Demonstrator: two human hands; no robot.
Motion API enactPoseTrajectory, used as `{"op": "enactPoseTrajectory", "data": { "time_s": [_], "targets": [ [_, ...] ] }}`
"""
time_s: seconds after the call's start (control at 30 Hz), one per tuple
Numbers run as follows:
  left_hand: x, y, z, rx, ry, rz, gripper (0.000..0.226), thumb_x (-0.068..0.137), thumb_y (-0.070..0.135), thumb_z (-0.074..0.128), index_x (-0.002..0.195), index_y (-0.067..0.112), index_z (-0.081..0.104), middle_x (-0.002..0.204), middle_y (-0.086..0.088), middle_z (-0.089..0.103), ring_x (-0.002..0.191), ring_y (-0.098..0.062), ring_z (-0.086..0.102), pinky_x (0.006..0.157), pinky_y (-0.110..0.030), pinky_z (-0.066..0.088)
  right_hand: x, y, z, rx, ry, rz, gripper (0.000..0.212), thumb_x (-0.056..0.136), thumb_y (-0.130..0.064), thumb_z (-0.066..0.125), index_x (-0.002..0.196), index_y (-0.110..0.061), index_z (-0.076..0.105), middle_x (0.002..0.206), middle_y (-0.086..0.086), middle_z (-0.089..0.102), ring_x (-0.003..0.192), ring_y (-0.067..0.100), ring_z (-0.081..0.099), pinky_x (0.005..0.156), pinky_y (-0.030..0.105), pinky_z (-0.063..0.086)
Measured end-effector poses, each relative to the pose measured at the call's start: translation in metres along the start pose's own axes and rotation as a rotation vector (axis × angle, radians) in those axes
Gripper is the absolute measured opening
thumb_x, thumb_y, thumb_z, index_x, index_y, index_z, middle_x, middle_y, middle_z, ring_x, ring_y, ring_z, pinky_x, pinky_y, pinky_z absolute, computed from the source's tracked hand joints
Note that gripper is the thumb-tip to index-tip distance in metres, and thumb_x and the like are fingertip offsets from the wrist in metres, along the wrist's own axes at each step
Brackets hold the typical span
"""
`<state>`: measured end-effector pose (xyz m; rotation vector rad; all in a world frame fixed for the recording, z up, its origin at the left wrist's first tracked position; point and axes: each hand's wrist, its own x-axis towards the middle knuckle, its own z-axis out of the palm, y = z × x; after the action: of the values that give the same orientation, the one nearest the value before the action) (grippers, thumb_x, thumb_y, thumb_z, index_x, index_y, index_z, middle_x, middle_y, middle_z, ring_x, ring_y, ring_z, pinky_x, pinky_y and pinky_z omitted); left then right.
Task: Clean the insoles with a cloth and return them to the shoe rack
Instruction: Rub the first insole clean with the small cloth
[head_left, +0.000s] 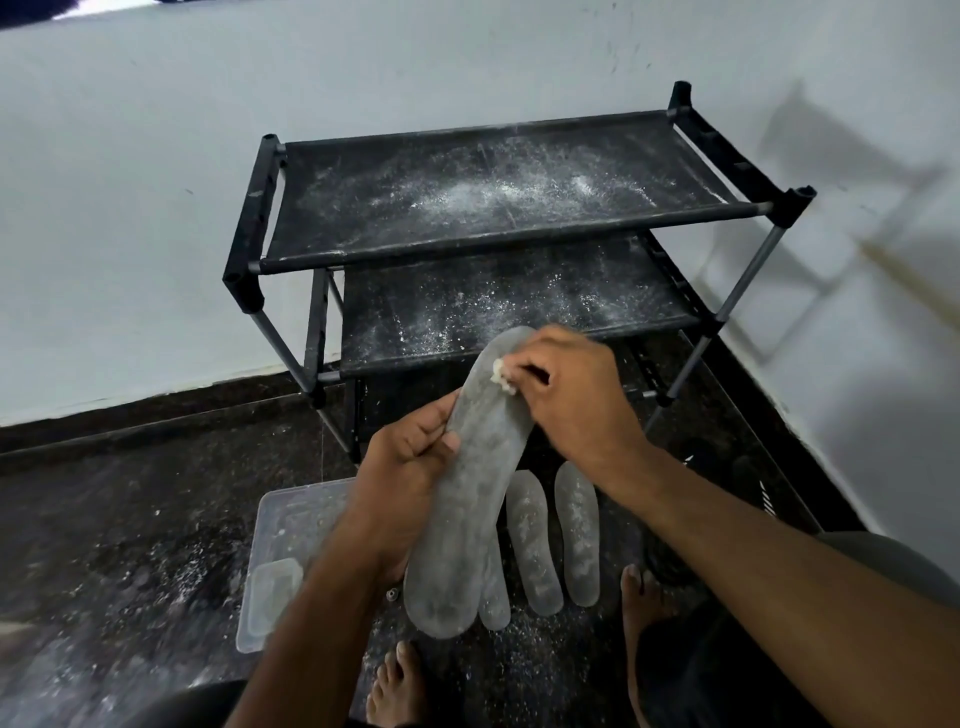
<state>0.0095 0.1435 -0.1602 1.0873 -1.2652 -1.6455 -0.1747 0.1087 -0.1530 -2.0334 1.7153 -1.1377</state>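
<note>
Step in hand: wiping the held insole (470, 499), toe end first. To do it well, I'd say: keep the insole braced at mid-length so it doesn't flex away from the rub, work the cloth (500, 375) in strokes from toe down to heel, and push the dust off the edge, away from the rack (498, 228), which already carries white powder on both shelves.

Left hand (410, 467): closed around the insole's left edge at about mid-length, thumb on the top face, fingers curled behind.

Right hand (571, 400): pinched shut on a small white wad of cloth, pressing it onto the insole near the toe, at 12 o'clock from the left hand.

The insole is in the air, tilted, toe toward the rack's lower shelf, heel toward the person. More insoles (576, 535) lie on the dark floor at 6 o'clock from the rack. A clear plastic lid (291, 525) sits at 9 o'clock from them.
</note>
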Motion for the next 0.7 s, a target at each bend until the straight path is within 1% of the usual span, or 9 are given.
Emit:
{"op": "enactPoseTrajectory", "data": {
  "time_s": [0.13, 0.27, 0.3, 0.37, 0.43, 0.5, 0.6, 0.63, 0.7],
  "targets": [
    [-0.001, 0.002, 0.001, 0.002, 0.036, 0.02, 0.038, 0.095, 0.004, 0.056, 0.127, 0.018, 0.069, 0.118, -0.009, 0.076, 0.114, -0.03, 0.071, 0.095, -0.04, 0.06, -0.018, -0.014, 0.012, 0.092, -0.171, -0.136, 0.005, 0.088, -0.009, 0.07, 0.089, -0.007, 0.075, 0.092, 0.0, 0.065, 0.08, 0.01, 0.062, 0.075, 0.029, 0.053],
    [0.001, -0.001, -0.002, 0.032, 0.034, -0.002, 0.045, 0.104, -0.009, 0.043, 0.136, 0.015, 0.062, 0.125, -0.008, 0.074, 0.12, -0.028, 0.069, 0.101, -0.045, 0.054, 0.002, 0.001, 0.002, 0.027, 0.002, -0.038, 0.006, 0.087, -0.011, 0.07, 0.09, -0.01, 0.075, 0.093, -0.001, 0.065, 0.081, 0.009, 0.059, 0.081, 0.031, 0.054],
    [0.002, -0.002, -0.002, 0.042, 0.031, -0.001, 0.045, 0.104, -0.009, 0.042, 0.137, 0.015, 0.062, 0.125, -0.008, 0.074, 0.12, -0.029, 0.068, 0.101, -0.045, 0.054, 0.001, 0.002, 0.002, 0.023, 0.005, -0.024, 0.006, 0.088, -0.011, 0.07, 0.09, -0.01, 0.075, 0.094, -0.001, 0.065, 0.082, 0.008, 0.059, 0.082, 0.031, 0.053],
    [0.001, -0.001, -0.001, 0.045, 0.032, 0.002, 0.044, 0.103, -0.007, 0.044, 0.135, 0.016, 0.064, 0.124, -0.01, 0.074, 0.119, -0.03, 0.069, 0.099, -0.045, 0.056, -0.009, -0.005, 0.007, 0.028, -0.093, -0.062, 0.006, 0.089, -0.01, 0.068, 0.089, -0.009, 0.074, 0.096, -0.001, 0.064, 0.084, 0.008, 0.059, 0.082, 0.03, 0.053],
    [0.001, -0.001, -0.001, 0.035, 0.044, 0.01, 0.041, 0.102, -0.006, 0.047, 0.132, 0.015, 0.066, 0.122, -0.011, 0.075, 0.117, -0.03, 0.07, 0.1, -0.044, 0.057, -0.021, -0.014, 0.014, 0.049, -0.203, -0.147, 0.007, 0.089, -0.009, 0.067, 0.087, -0.007, 0.073, 0.094, 0.0, 0.063, 0.082, 0.009, 0.059, 0.076, 0.029, 0.053],
    [0.001, 0.0, -0.002, 0.034, 0.05, 0.013, 0.041, 0.102, -0.006, 0.047, 0.13, 0.015, 0.067, 0.121, -0.011, 0.075, 0.117, -0.03, 0.07, 0.099, -0.042, 0.056, -0.017, -0.012, 0.012, 0.079, -0.179, -0.162, 0.007, 0.089, -0.009, 0.067, 0.088, -0.006, 0.074, 0.093, 0.002, 0.063, 0.081, 0.01, 0.06, 0.076, 0.028, 0.052],
    [0.002, 0.0, -0.002, 0.057, 0.046, 0.011, 0.044, 0.104, -0.007, 0.043, 0.131, 0.018, 0.066, 0.123, -0.007, 0.075, 0.118, -0.027, 0.07, 0.097, -0.039, 0.058, 0.0, -0.001, 0.003, 0.05, -0.027, -0.061, 0.006, 0.087, -0.01, 0.071, 0.089, -0.011, 0.076, 0.093, 0.001, 0.065, 0.082, 0.011, 0.06, 0.079, 0.028, 0.052],
    [0.002, -0.001, -0.002, 0.068, 0.05, 0.007, 0.044, 0.104, -0.007, 0.042, 0.132, 0.018, 0.065, 0.123, -0.007, 0.075, 0.118, -0.027, 0.07, 0.098, -0.041, 0.057, 0.001, 0.001, 0.002, 0.036, -0.029, -0.053, 0.006, 0.087, -0.011, 0.071, 0.088, -0.01, 0.077, 0.092, 0.001, 0.065, 0.082, 0.011, 0.06, 0.078, 0.029, 0.052],
    [0.001, -0.002, -0.002, 0.075, 0.067, 0.002, 0.043, 0.104, -0.006, 0.044, 0.132, 0.017, 0.066, 0.121, -0.009, 0.075, 0.117, -0.028, 0.07, 0.098, -0.044, 0.057, -0.003, -0.001, 0.006, 0.009, -0.136, -0.092, 0.009, 0.089, -0.015, 0.069, 0.092, -0.01, 0.076, 0.094, 0.0, 0.062, 0.084, 0.01, 0.058, 0.078, 0.027, 0.05]
  ]
}}
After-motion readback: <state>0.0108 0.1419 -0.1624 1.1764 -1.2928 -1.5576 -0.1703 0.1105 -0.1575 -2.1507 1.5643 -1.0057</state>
